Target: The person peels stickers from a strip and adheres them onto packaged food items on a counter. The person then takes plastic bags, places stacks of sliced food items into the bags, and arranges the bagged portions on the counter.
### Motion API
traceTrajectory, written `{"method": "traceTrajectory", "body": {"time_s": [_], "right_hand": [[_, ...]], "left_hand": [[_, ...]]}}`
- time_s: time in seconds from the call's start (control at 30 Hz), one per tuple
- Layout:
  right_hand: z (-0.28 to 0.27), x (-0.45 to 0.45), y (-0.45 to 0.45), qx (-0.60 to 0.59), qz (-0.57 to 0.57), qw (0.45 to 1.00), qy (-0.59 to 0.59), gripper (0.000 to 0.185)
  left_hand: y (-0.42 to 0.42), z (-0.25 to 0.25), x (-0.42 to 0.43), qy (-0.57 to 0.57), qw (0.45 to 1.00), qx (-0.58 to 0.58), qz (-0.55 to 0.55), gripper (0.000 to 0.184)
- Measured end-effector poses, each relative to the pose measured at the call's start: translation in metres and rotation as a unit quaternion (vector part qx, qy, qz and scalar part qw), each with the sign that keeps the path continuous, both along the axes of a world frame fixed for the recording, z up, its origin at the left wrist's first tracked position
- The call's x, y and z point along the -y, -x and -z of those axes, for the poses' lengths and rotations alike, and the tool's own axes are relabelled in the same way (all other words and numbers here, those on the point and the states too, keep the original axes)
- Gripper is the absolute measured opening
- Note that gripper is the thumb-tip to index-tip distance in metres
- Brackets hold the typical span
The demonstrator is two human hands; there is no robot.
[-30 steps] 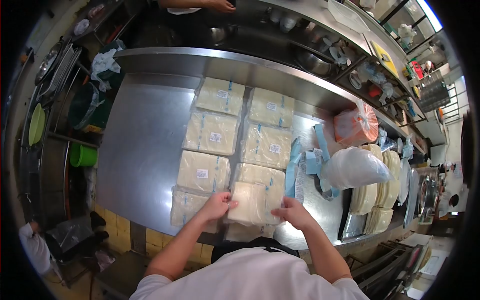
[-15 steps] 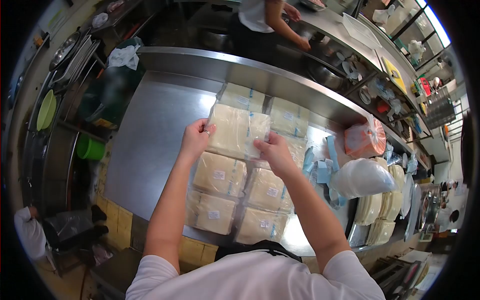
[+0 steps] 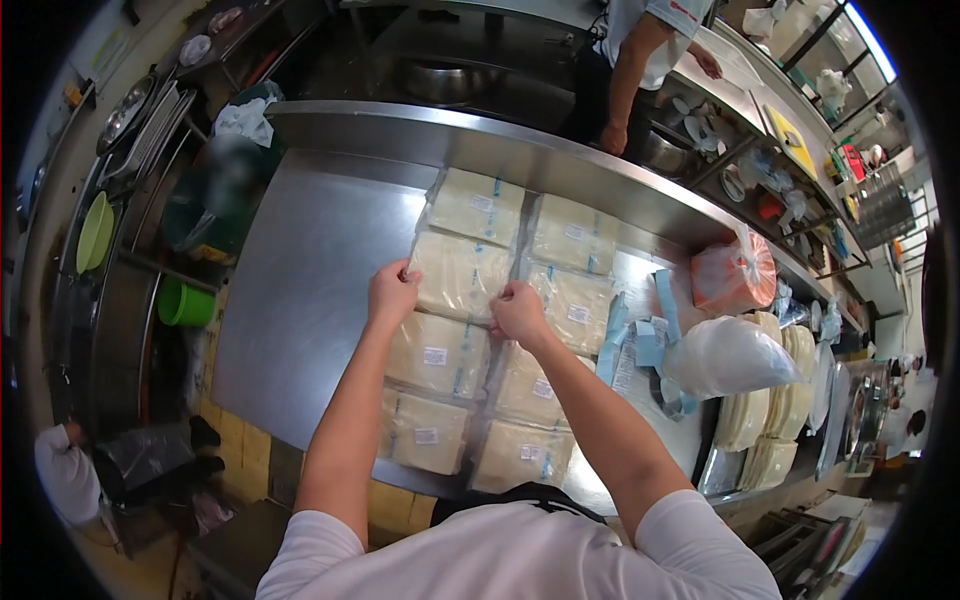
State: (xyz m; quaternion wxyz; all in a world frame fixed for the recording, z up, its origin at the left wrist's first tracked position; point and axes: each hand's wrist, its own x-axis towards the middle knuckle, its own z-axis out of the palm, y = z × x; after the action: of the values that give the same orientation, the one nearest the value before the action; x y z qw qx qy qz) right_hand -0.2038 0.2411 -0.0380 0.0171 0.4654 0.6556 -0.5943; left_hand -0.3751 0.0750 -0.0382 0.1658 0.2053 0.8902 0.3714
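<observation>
My left hand (image 3: 392, 293) pinches the left edge of a clear-wrapped pack of pale square sheets (image 3: 462, 275). At its right edge my right hand (image 3: 517, 312) has its fingers closed on the plastic wrap. This pack lies in the left of two columns of similar packs, and no white label shows on it. Behind it is a labelled pack (image 3: 478, 205); in front is another labelled pack (image 3: 437, 355). Beside my right hand lies a labelled pack (image 3: 567, 300), with one more pack (image 3: 530, 385) partly under my right forearm.
The packs lie on a steel table (image 3: 290, 270) with a raised back edge. To the right are blue label strips (image 3: 650, 345), a bagged orange bundle (image 3: 733, 275), a white plastic bag (image 3: 730, 357) and stacks of pale sheets (image 3: 745, 418). A co-worker (image 3: 640, 60) stands beyond the table.
The held pack has come down into line with the left column, nearer me. My hands moved down slightly with it. The co-worker has shifted to the right.
</observation>
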Motion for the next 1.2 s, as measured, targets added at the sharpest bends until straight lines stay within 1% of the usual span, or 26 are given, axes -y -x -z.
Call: {"method": "traceTrajectory", "body": {"time_s": [0.03, 0.1, 0.13, 0.17, 0.2, 0.23, 0.27, 0.3, 0.33, 0.4, 0.43, 0.47, 0.5, 0.53, 0.6, 0.7, 0.77, 0.83, 0.9, 0.93, 0.97, 1.0, 1.03, 1.1, 1.17, 1.2], "right_hand": [[-0.002, 0.001, -0.007, -0.012, -0.012, 0.998, -0.061, 0.023], [-0.013, 0.000, -0.024, -0.038, -0.032, 0.981, -0.185, 0.027], [-0.037, -0.001, -0.039, -0.065, -0.036, 0.974, -0.213, 0.030], [-0.071, -0.002, -0.059, -0.091, -0.041, 0.965, -0.241, 0.033], [-0.099, -0.009, -0.080, -0.129, -0.031, 0.956, -0.261, 0.033], [-0.127, -0.017, -0.106, -0.167, -0.021, 0.945, -0.280, 0.033], [-0.157, -0.031, -0.134, -0.162, -0.021, 0.928, -0.336, 0.035], [-0.189, -0.043, -0.159, -0.185, -0.009, 0.885, -0.428, 0.037], [-0.222, -0.058, -0.184, -0.149, -0.004, 0.856, -0.495, 0.043], [-0.267, -0.099, -0.236, -0.074, -0.055, 0.761, -0.643, 0.052], [-0.273, -0.117, -0.260, 0.000, -0.074, 0.751, -0.656, 0.057], [-0.280, -0.133, -0.286, 0.073, -0.090, 0.738, -0.665, 0.063], [-0.265, -0.156, -0.310, 0.091, -0.111, 0.701, -0.698, 0.060], [-0.269, -0.161, -0.319, 0.133, -0.133, 0.759, -0.623, 0.051], [-0.276, -0.160, -0.319, 0.199, -0.170, 0.851, -0.455, 0.036], [-0.249, -0.166, -0.330, 0.127, -0.092, 0.777, -0.609, 0.022], [-0.262, -0.158, -0.334, 0.060, -0.021, 0.762, -0.644, 0.017], [-0.281, -0.155, -0.346, -0.035, 0.050, 0.731, -0.680, 0.015], [-0.311, -0.136, -0.370, -0.145, 0.159, 0.760, -0.613, 0.018], [-0.327, -0.122, -0.385, -0.198, 0.213, 0.764, -0.576, 0.019], [-0.338, -0.109, -0.406, -0.205, 0.235, 0.789, -0.529, 0.020], [-0.333, -0.101, -0.424, -0.232, 0.260, 0.806, -0.478, 0.021], [-0.323, -0.094, -0.442, -0.258, 0.285, 0.820, -0.424, 0.022], [-0.296, -0.069, -0.466, -0.294, 0.340, 0.830, -0.330, 0.022], [-0.252, -0.046, -0.484, -0.318, 0.360, 0.840, -0.252, 0.018], [-0.220, -0.041, -0.499, -0.332, 0.348, 0.851, -0.213, 0.016]], "left_hand": [[-0.008, -0.008, 0.000, 0.009, 1.000, -0.014, -0.010, 0.029], [-0.023, -0.008, -0.003, -0.007, 0.986, -0.165, 0.014, 0.034], [-0.032, -0.008, -0.006, -0.017, 0.971, -0.239, 0.027, 0.036], [-0.043, -0.011, -0.009, 0.016, 0.972, -0.209, 0.102, 0.039], [-0.056, -0.016, -0.013, 0.049, 0.967, -0.179, 0.177, 0.042], [-0.067, -0.018, -0.015, 0.084, 0.953, -0.147, 0.251, 0.045], [-0.078, -0.014, -0.012, 0.091, 0.951, -0.171, 0.241, 0.046], [-0.090, -0.006, -0.010, 0.100, 0.948, -0.193, 0.231, 0.047], [-0.099, -0.002, -0.013, 0.104, 0.945, -0.219, 0.221, 0.048], [-0.115, -0.018, -0.013, 0.106, 0.951, -0.190, 0.220, 0.047], [-0.127, -0.026, -0.015, 0.107, 0.954, -0.176, 0.220, 0.047], [-0.144, -0.028, -0.017, 0.071, 0.956, -0.167, 0.229, 0.045], [-0.163, -0.030, -0.018, 0.033, 0.958, -0.160, 0.237, 0.044], [-0.183, -0.033, -0.017, -0.004, 0.958, -0.150, 0.244, 0.042], [-0.227, -0.041, -0.019, -0.077, 0.950, -0.131, 0.272, 0.038], [-0.289, -0.054, -0.022, -0.156, 0.938, -0.089, 0.295, 0.034], [-0.325, -0.058, -0.026, -0.185, 0.930, -0.078, 0.308, 0.031], [-0.354, -0.083, -0.037, -0.194, 0.924, -0.042, 0.326, 0.030], [-0.378, -0.104, -0.047, -0.201, 0.915, -0.023, 0.348, 0.030], [-0.390, -0.118, -0.053, -0.210, 0.918, 0.025, 0.336, 0.031], [-0.402, -0.134, -0.060, -0.219, 0.918, 0.074, 0.324, 0.033], [-0.414, -0.145, -0.066, -0.225, 0.915, 0.123, 0.311, 0.034], [-0.428, -0.149, -0.073, -0.295, 0.885, 0.192, 0.305, 0.036], [-0.457, -0.156, -0.086, -0.420, 0.799, 0.325, 0.283, 0.038], [-0.475, -0.170, -0.088, -0.337, 0.821, 0.281, 0.366, 0.038], [-0.483, -0.172, -0.085, -0.294, 0.827, 0.256, 0.406, 0.038]]}}
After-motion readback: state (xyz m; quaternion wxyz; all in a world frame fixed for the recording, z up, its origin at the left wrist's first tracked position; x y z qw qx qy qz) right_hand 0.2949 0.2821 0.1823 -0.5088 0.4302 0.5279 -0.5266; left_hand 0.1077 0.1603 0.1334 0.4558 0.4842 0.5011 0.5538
